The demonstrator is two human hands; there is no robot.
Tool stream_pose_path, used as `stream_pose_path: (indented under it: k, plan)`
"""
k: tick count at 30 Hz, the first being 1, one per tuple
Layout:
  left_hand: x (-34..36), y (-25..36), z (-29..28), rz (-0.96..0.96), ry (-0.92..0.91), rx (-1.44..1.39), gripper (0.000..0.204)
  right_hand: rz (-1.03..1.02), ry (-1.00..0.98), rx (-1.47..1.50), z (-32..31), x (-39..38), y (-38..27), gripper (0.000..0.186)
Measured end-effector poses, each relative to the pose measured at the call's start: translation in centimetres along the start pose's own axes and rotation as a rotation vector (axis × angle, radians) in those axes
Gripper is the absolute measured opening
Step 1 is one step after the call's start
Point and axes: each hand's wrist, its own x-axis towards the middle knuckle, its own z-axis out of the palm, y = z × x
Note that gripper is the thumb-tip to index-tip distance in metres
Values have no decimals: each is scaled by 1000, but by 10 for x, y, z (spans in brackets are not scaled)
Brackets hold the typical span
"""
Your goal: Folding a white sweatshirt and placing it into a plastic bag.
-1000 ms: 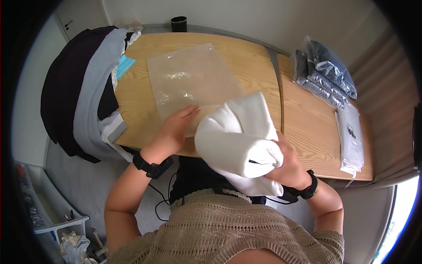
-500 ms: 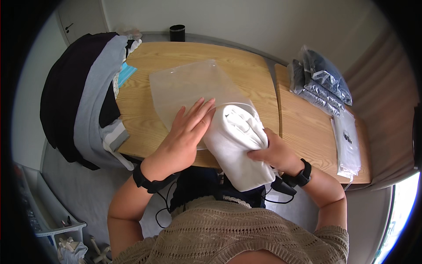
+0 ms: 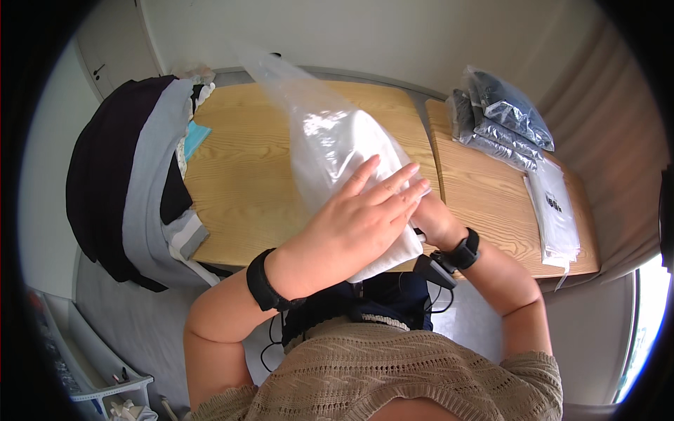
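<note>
A folded white garment (image 3: 379, 256) is largely inside a clear plastic bag (image 3: 316, 133), whose far end rises toward the back of the wooden table. My left hand (image 3: 361, 224) lies palm-down over the bag and garment, fingers stretched and slightly apart near the opening. My right hand (image 3: 432, 217) is at the right side of the bundle, partly behind my left fingers, gripping the white garment; its fingertips are hidden.
A draped heap of dark and grey garments (image 3: 140, 175) hangs over the left of the wooden table (image 3: 225, 224). On the right table (image 3: 477, 217) lie bagged dark garments (image 3: 498, 119) and flat plastic bags (image 3: 551, 210). A grey bin (image 3: 98, 351) stands low at left.
The white garment has moved forward into the bag, which has lifted off the table. My left hand has moved right onto the bundle; my right hand has risen slightly with the garment.
</note>
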Motion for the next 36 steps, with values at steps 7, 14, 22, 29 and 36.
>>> stream_pose_path:
  k: [7, 14, 22, 29, 36]
  plan:
    - [-18, -6, 1, -117, 387, 184, 59, -104, 136, 835, 8, -9, 32, 55]
    - [-32, -19, 17, -138, 434, 33, 41, -73, 149, 1005, -9, -3, 100, 44]
    - [-92, 4, 69, -167, 489, -23, 48, -89, 493, 480, 14, -13, 33, 45]
    - [-101, 32, 112, -573, 687, -213, 63, -219, 690, -522, 40, 6, 29, 48]
    - [-114, 30, 106, -553, 531, -84, 42, 36, 532, -572, 36, 38, 36, 48]
